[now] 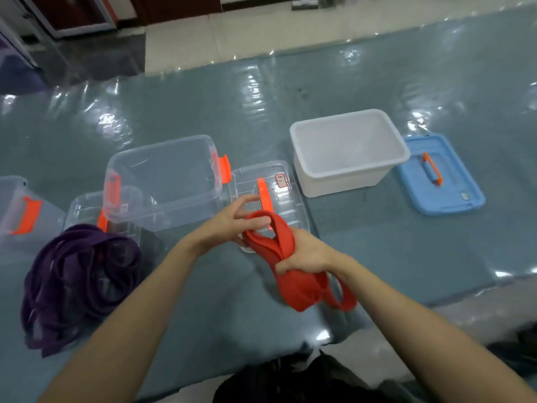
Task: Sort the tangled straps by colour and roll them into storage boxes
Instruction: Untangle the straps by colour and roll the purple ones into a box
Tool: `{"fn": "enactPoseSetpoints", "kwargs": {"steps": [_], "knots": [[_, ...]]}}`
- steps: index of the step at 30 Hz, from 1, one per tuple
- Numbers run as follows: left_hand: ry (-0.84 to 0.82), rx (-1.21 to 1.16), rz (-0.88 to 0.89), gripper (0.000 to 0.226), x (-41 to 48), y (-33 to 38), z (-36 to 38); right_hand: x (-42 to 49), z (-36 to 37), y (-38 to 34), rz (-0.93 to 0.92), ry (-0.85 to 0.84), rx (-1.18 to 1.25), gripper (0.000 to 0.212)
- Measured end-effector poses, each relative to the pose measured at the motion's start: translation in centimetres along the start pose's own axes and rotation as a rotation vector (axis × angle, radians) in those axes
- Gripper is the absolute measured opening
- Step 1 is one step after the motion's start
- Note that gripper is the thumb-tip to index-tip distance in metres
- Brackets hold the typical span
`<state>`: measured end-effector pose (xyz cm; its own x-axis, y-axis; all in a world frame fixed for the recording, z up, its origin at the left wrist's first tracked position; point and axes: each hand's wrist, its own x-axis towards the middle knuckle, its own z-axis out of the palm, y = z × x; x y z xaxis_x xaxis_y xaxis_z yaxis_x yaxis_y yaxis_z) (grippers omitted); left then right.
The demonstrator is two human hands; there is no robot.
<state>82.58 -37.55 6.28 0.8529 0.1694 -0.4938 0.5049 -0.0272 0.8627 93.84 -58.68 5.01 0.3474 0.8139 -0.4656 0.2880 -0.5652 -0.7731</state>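
Observation:
A red strap (pixel 286 257) is bunched between both hands above the table's middle. My right hand (pixel 305 253) is closed around its folded middle, and loose loops hang below the fist toward the near edge. My left hand (pixel 232 222) holds the strap's upper loop with thumb and fingers, the other fingers spread. A heap of dark purple straps (pixel 78 283) lies at the near left. A clear box with orange latches (pixel 162 178) stands open behind my left hand. A white box (pixel 348 152) stands open at the right.
A clear lid with an orange handle (pixel 287 199) lies flat under my hands. A second clear lid (pixel 84 207) sits behind the purple heap. Another clear box (pixel 14 207) is at the far left. A blue lid (pixel 438 175) lies right of the white box.

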Motion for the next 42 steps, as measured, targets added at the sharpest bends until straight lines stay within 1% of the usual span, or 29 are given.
{"fn": "enactPoseSetpoints", "kwargs": {"steps": [1,3,5,7,9,10,13,14,15,17,19,20,22,24,25,27,28,29,30,31,32,33,34,36,37,38,40,42], "knots": [[-0.031,0.087,0.033,0.071,0.5,1.0,0.1,0.0,-0.8,0.0,0.021,-0.011,-0.08,0.061],[-0.079,0.258,0.093,0.057,1.7,2.8,1.0,-0.2,-2.4,0.3,0.094,0.021,-0.18,0.07],[-0.068,0.299,0.139,0.045,2.6,3.9,2.1,-1.0,-3.9,1.1,0.137,0.099,-0.198,0.077],[-0.026,0.271,0.174,0.035,3.7,4.4,3.5,-2.4,-5.2,2.3,0.137,0.221,-0.246,0.074],[0.023,0.209,0.188,0.034,5.2,4.6,5.6,-4.1,-6.3,4.2,0.111,0.342,-0.291,0.075],[0.044,0.153,0.182,0.037,6.1,4.7,7.0,-5.0,-6.7,5.3,0.091,0.386,-0.281,0.079],[0.091,-0.008,0.127,0.047,9.2,5.4,11.5,-7.0,-8.8,9.2,0.086,0.435,-0.217,0.097],[0.1,-0.055,0.108,0.046,10.4,5.5,13.2,-7.5,-9.9,10.7,0.103,0.444,-0.196,0.094],[0.112,-0.1,0.095,0.043,11.5,5.5,14.9,-7.8,-11.3,12.2,0.118,0.454,-0.191,0.086],[0.182,-0.216,0.067,0.039,13.8,5.4,18.4,-8.5,-15.0,15.1,0.114,0.448,-0.282,0.07],[0.248,-0.328,0.015,0.043,15.5,5.3,21.9,-9.5,-19.0,17.7,0.076,0.424,-0.466,0.075],[0.245,-0.359,0.003,0.046,16.2,5.3,23.4,-9.9,-20.8,19.0,0.054,0.405,-0.533,0.08],[0.241,-0.352,0.009,0.046,17.7,5.5,25.5,-10.0,-23.4,20.8,0.012,0.357,-0.576,0.083],[0.318,-0.248,0.038,0.036,18.6,5.6,26.5,-9.0,-24.8,21.6,-0.05,0.32,-0.654,0.076],[0.381,-0.136,0.058,0.031,18.7,5.5,26.6,-8.1,-25.2,21.7,-0.108,0.308,-0.734,0.074],[0.529,0.212,0.12,0.029,18.0,4.8,26.0,-6.3,-25.6,21.2,-0.235,0.305,-0.868,0.074],[0.611,0.398,0.169,0.033,17.4,4.4,25.6,-5.3,-25.6,20.9,-0.286,0.307,-0.895,0.073],[0.665,0.566,0.223,0.046,16.8,4.1,25.4,-4.3,-25.5,20.6,-0.329,0.311,-0.904,0.07],[0.668,0.711,0.26,0.065,16.3,3.8,25.6,-3.5,-25.2,20.4,-0.357,0.312,-0.903,0.067],[0.621,0.844,0.262,0.085,16.2,3.5,26.1,-2.8,-24.7,20.5,-0.371,0.298,-0.901,0.066],[0.548,0.966,0.224,0.102,16.4,3.3,27.0,-2.3,-24.2,20.7,-0.38,0.262,-0.914,0.067],[0.479,1.074,0.163,0.11,16.9,3.1,28.0,-1.8,-23.7,21.3,-0.378,0.214,-0.948,0.069],[0.436,1.163,0.103,0.11,17.5,2.9,28.9,-1.6,-23.2,22.1,-0.364,0.187,-0.984,0.072],[0.447,1.256,0.064,0.098,18.7,2.7,29.6,-1.8,-22.7,23.9,-0.294,0.198,-1.013,0.089],[0.479,1.288,0.095,0.092,19.0,2.8,29.4,-1.9,-22.8,24.4,-0.267,0.22,-0.989,0.097],[0.513,1.322,0.141,0.089,19.3,3.0,28.9,-1.8,-23.0,24.6,-0.259,0.246,-0.947,0.099],[0.604,1.361,0.209,0.088,19.6,3.3,27.6,-1.2,-23.6,24.2,-0.304,0.325,-0.863,0.093],[0.681,1.37,0.186,0.091,19.9,3.5,26.9,-0.4,-24.2,23.7,-0.351,0.422,-0.839,0.082]]}}
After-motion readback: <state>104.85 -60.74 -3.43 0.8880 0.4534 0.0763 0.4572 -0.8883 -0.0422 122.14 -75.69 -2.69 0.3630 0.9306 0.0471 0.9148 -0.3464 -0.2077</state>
